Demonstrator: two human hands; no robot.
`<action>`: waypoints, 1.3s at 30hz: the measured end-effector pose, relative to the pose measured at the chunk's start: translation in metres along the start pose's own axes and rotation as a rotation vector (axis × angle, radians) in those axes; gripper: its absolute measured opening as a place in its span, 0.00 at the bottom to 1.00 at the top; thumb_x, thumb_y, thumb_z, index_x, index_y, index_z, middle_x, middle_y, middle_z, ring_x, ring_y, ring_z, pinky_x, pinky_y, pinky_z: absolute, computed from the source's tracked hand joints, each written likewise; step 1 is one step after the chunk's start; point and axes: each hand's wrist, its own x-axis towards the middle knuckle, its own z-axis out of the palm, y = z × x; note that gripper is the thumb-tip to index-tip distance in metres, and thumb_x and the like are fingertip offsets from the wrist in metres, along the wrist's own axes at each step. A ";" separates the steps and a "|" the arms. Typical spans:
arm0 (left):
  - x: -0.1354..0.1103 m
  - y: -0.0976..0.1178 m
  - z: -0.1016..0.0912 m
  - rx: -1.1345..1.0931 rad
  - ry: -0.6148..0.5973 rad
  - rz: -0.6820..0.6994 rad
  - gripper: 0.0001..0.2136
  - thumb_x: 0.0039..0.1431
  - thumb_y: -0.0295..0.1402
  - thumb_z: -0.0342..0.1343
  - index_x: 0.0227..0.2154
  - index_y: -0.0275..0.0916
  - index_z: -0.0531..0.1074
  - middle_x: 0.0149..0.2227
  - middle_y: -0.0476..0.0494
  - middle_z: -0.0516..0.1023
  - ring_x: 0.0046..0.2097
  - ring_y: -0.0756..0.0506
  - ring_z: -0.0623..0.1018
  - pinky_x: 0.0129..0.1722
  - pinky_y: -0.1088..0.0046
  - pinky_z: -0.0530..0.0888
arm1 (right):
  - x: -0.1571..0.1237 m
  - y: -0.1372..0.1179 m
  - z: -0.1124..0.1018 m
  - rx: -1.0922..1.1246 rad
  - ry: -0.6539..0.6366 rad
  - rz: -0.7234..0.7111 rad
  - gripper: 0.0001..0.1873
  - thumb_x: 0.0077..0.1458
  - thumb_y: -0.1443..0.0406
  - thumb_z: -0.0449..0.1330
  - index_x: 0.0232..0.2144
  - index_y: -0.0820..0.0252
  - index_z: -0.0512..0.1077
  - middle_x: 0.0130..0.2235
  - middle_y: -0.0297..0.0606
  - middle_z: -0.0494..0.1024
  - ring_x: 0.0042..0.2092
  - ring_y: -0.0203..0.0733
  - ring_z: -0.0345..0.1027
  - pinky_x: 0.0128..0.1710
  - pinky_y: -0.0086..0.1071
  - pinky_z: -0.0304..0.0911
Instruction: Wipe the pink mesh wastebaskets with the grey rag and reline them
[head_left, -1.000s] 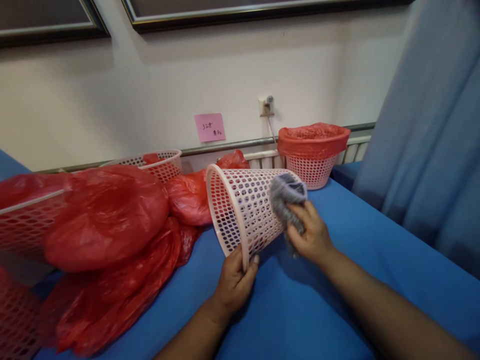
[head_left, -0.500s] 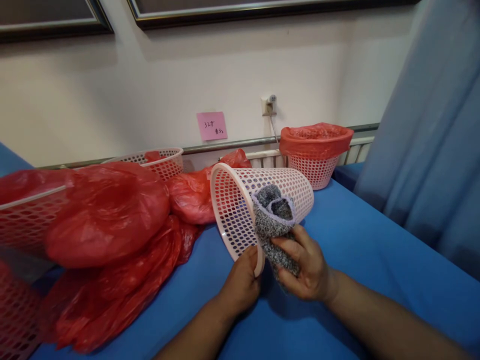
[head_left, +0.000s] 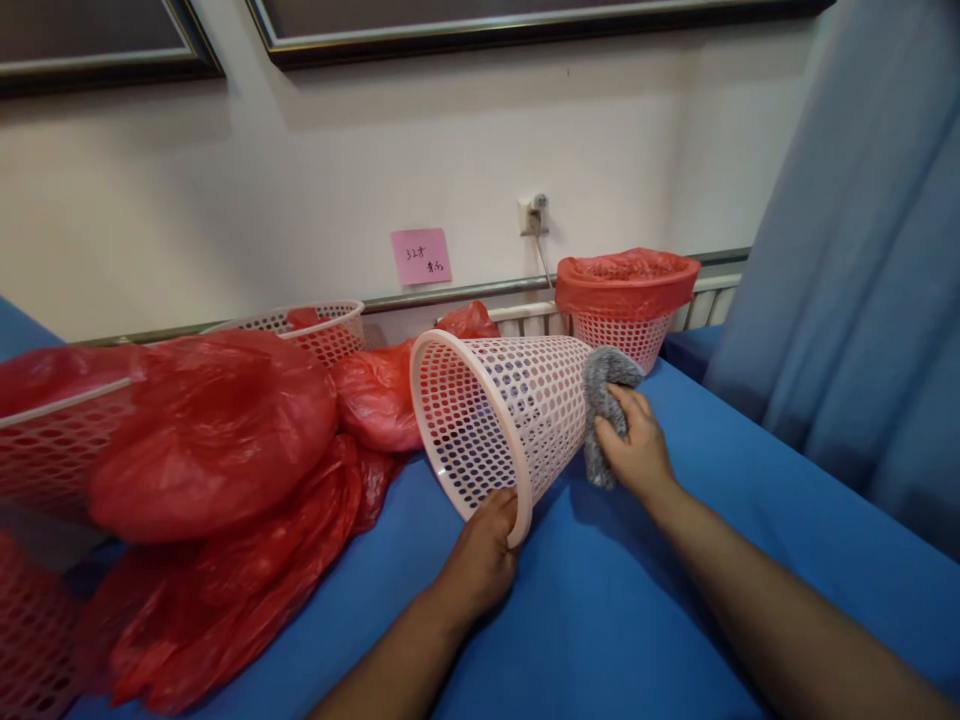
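Note:
A pale pink perforated plastic wastebasket (head_left: 544, 400) lies tipped on its side over the blue surface, its open mouth facing left toward me. My left hand (head_left: 484, 550) is closed on the lower edge of its rim, with the fingers partly inside the mouth. My right hand (head_left: 637, 445) grips a grey cloth (head_left: 604, 410) and presses it against the basket's base end, on the right. The cloth covers part of that base.
Red plastic bags (head_left: 217, 430) are heaped at left, among more pink baskets (head_left: 341, 325). A basket lined with a red bag (head_left: 626, 290) stands upright at the back right. The blue bed surface (head_left: 750, 500) runs toward a blue curtain (head_left: 840, 300).
My right hand has moved the cloth away from near the rim, rightward along the basket's side to its base. My left hand keeps hold of the rim.

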 end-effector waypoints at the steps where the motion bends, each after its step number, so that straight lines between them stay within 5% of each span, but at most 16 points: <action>1: 0.001 0.000 0.000 0.005 0.001 0.005 0.29 0.56 0.18 0.49 0.60 0.41 0.72 0.56 0.38 0.78 0.56 0.38 0.75 0.61 0.52 0.72 | -0.010 -0.016 -0.002 0.014 -0.027 -0.137 0.26 0.56 0.62 0.57 0.57 0.59 0.69 0.56 0.49 0.71 0.59 0.54 0.67 0.61 0.53 0.64; 5: 0.001 0.007 -0.003 -0.046 0.003 0.010 0.25 0.58 0.20 0.51 0.58 0.42 0.73 0.55 0.39 0.78 0.55 0.39 0.76 0.58 0.56 0.73 | -0.043 -0.073 -0.015 0.172 -0.218 -0.561 0.32 0.54 0.68 0.59 0.62 0.54 0.65 0.59 0.48 0.67 0.56 0.52 0.70 0.52 0.45 0.73; 8: -0.003 0.015 -0.005 -0.145 0.042 -0.017 0.21 0.60 0.25 0.55 0.57 0.41 0.72 0.52 0.40 0.80 0.51 0.39 0.78 0.54 0.59 0.76 | -0.050 -0.089 -0.023 0.286 -0.288 -0.652 0.35 0.51 0.70 0.58 0.63 0.54 0.64 0.55 0.47 0.69 0.49 0.50 0.73 0.46 0.43 0.75; 13: -0.010 0.021 -0.007 -0.247 0.212 -0.028 0.14 0.66 0.33 0.52 0.51 0.39 0.73 0.45 0.41 0.81 0.43 0.41 0.79 0.49 0.60 0.78 | -0.042 -0.083 -0.020 0.273 -0.374 -0.729 0.35 0.49 0.71 0.58 0.61 0.53 0.66 0.51 0.45 0.72 0.45 0.48 0.73 0.42 0.41 0.75; 16: -0.010 0.020 -0.009 -0.246 0.239 -0.064 0.14 0.68 0.34 0.50 0.50 0.39 0.76 0.46 0.41 0.81 0.45 0.41 0.80 0.51 0.59 0.77 | -0.031 -0.066 -0.016 0.147 -0.306 -0.630 0.30 0.50 0.70 0.58 0.57 0.53 0.70 0.50 0.44 0.73 0.47 0.49 0.73 0.45 0.41 0.74; 20: -0.008 0.015 -0.007 -0.215 0.201 -0.063 0.18 0.68 0.32 0.49 0.58 0.40 0.72 0.56 0.39 0.78 0.55 0.38 0.78 0.59 0.54 0.74 | -0.001 -0.017 -0.011 -0.029 -0.055 -0.147 0.24 0.53 0.64 0.58 0.54 0.56 0.73 0.53 0.46 0.73 0.55 0.52 0.70 0.57 0.48 0.68; 24: -0.006 0.010 -0.002 -0.108 0.082 0.029 0.26 0.62 0.24 0.50 0.63 0.42 0.67 0.59 0.38 0.75 0.58 0.38 0.75 0.62 0.52 0.71 | 0.022 0.020 -0.007 -0.028 0.031 0.232 0.25 0.52 0.59 0.58 0.52 0.60 0.74 0.49 0.47 0.76 0.53 0.55 0.71 0.60 0.56 0.64; 26: -0.005 0.007 0.001 -0.055 0.027 0.036 0.31 0.56 0.20 0.51 0.63 0.43 0.67 0.58 0.38 0.76 0.58 0.38 0.74 0.63 0.51 0.70 | 0.018 0.015 -0.006 0.000 0.045 0.171 0.25 0.53 0.59 0.58 0.52 0.59 0.74 0.50 0.47 0.76 0.54 0.55 0.70 0.60 0.56 0.64; 33: 0.000 0.010 -0.001 -0.071 -0.001 0.029 0.31 0.54 0.17 0.51 0.62 0.44 0.69 0.58 0.39 0.76 0.56 0.38 0.75 0.60 0.55 0.73 | -0.045 -0.075 -0.017 0.189 -0.232 -0.632 0.33 0.54 0.68 0.58 0.63 0.55 0.63 0.60 0.49 0.65 0.57 0.52 0.69 0.53 0.46 0.72; 36: 0.001 0.011 -0.002 -0.097 -0.004 0.029 0.28 0.59 0.18 0.51 0.61 0.44 0.70 0.57 0.40 0.77 0.55 0.39 0.76 0.59 0.57 0.74 | -0.046 -0.077 -0.016 0.218 -0.240 -0.634 0.31 0.54 0.68 0.58 0.61 0.55 0.65 0.58 0.48 0.68 0.53 0.49 0.72 0.50 0.43 0.74; 39: 0.003 0.007 -0.004 -0.105 0.026 0.034 0.31 0.59 0.17 0.46 0.64 0.45 0.67 0.61 0.42 0.74 0.61 0.40 0.73 0.65 0.54 0.69 | -0.021 -0.041 -0.009 0.067 -0.114 -0.343 0.25 0.55 0.66 0.57 0.56 0.55 0.70 0.56 0.46 0.71 0.55 0.51 0.71 0.55 0.46 0.70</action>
